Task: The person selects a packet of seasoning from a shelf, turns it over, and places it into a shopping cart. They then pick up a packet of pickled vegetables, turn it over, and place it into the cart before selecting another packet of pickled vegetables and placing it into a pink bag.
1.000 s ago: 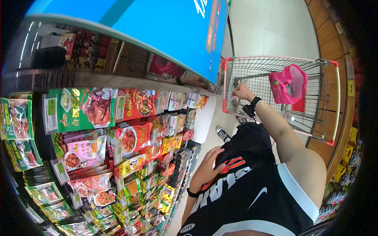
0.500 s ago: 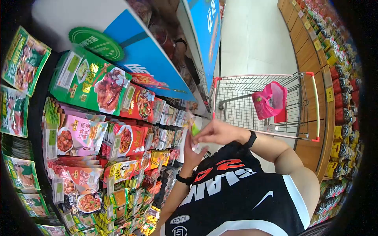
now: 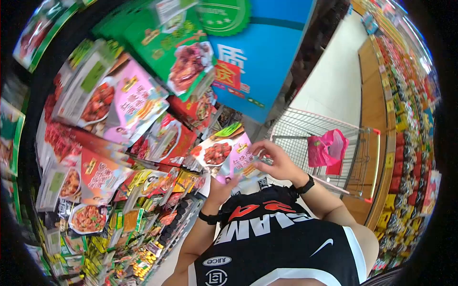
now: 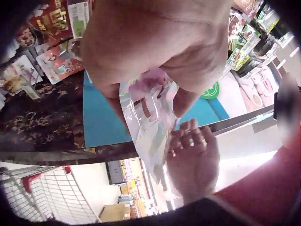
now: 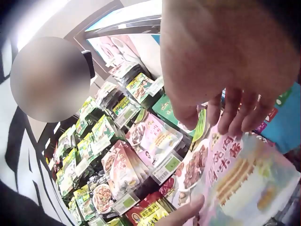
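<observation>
A pink and white sauce packet (image 3: 224,151), printed with a bowl of braised meat, is held up in front of the chest. My left hand (image 3: 222,191) pinches its lower edge, with the thumb across the printed face in the right wrist view. My right hand (image 3: 279,164) is at the packet's other edge, its fingers loosely bent and spread beside the printed side. From the left wrist, the back of the packet (image 4: 148,113) looks pale and shiny under the left hand (image 4: 155,42). Matching pink packets (image 3: 133,102) hang on the shelf to the left.
Racks of hanging food packets (image 3: 102,176) fill the left side. A shopping cart (image 3: 296,133) with a pink bag (image 3: 329,148) in it stands ahead to the right. Beyond the cart runs a wooden display (image 3: 367,86) of packaged goods. A blue sign panel (image 3: 272,52) rises behind the rack.
The right hand has come back from the cart's near end to the left hand. The packet, seen edge-on earlier, now faces up between the hands. The view has turned toward the rack.
</observation>
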### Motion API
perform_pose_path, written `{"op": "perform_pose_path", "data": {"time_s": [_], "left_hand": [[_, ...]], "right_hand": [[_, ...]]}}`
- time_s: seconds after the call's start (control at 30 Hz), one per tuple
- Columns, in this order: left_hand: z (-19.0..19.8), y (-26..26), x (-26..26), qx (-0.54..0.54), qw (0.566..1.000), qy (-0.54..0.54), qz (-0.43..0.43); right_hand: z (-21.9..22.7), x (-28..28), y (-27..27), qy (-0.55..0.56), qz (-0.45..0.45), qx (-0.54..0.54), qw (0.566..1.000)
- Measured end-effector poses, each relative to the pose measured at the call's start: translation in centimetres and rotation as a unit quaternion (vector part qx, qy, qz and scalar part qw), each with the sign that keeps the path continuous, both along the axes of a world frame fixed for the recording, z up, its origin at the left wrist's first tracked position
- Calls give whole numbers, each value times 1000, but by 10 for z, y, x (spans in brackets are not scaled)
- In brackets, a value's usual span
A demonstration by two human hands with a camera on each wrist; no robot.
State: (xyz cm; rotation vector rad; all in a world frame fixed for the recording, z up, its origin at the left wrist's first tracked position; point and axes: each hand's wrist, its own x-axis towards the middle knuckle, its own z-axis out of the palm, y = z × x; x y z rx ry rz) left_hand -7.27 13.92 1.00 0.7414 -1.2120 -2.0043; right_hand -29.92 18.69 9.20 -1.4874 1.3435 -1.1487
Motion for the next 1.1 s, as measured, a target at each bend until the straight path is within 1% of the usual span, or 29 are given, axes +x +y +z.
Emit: {"op": "perform_pose_path", "data": {"time_s": [0.03,0.07,0.17,0.2,0.3,0.33,0.43,0.5,0.53,0.57,0.6,0.63,0.67,0.7,0.73,0.77,0.8,0.83,0.87,0.9,0.97,1.07,1.1], "left_hand": [[8,-3,2,-19,1000,5,-7],[13,-6,5,-31,999,-2,-22],[25,-11,14,-108,994,-26,-14],[40,-11,17,-148,988,-43,1],[37,-11,33,-146,988,-46,15],[42,-11,36,-161,986,-39,33],[41,-10,52,-74,996,-48,-12],[48,2,61,-148,988,8,-36],[66,6,64,-186,981,35,-50],[86,1,73,-299,945,-70,-116],[111,5,68,-347,931,-67,-89],[128,10,62,-394,915,-64,-61],[133,13,60,-431,895,-94,-68],[137,16,60,-467,873,-123,-76],[140,20,59,-501,848,-151,-84],[143,24,59,-521,832,-165,-96],[146,26,57,-541,815,-179,-106],[149,29,56,-561,797,-192,-116],[152,31,54,-583,779,-207,-98],[152,33,53,-591,771,-216,-98],[150,33,53,-604,754,-237,-97],[143,33,52,-615,742,-252,-87],[141,34,52,-617,740,-257,-80]], "right_hand": [[-2,5,-1,-13,-19,9,1000],[-13,7,-4,0,6,30,1000],[-18,34,-11,-17,-25,2,1000],[-8,42,-15,36,-14,-3,999],[4,65,-24,144,15,-91,985],[6,70,-26,171,21,-96,980],[7,82,-29,249,34,-125,960],[4,87,-30,264,23,-128,956],[2,90,-31,272,15,-131,953],[-1,93,-32,204,28,-136,969],[-5,97,-31,136,43,-139,980],[-10,101,-29,67,57,-143,986],[-20,98,-25,-55,118,-115,985],[-23,99,-23,-175,172,-77,966],[-27,100,-27,-342,252,-31,905],[-28,97,-30,-453,302,60,837],[-15,99,-36,-550,326,159,752],[-8,98,-37,-599,344,205,694],[-7,97,-36,-617,354,215,669],[-9,97,-34,-631,361,216,652],[-13,97,-31,-646,371,205,635],[-28,97,-26,-657,368,175,634],[-35,96,-25,-654,358,156,648]]}}
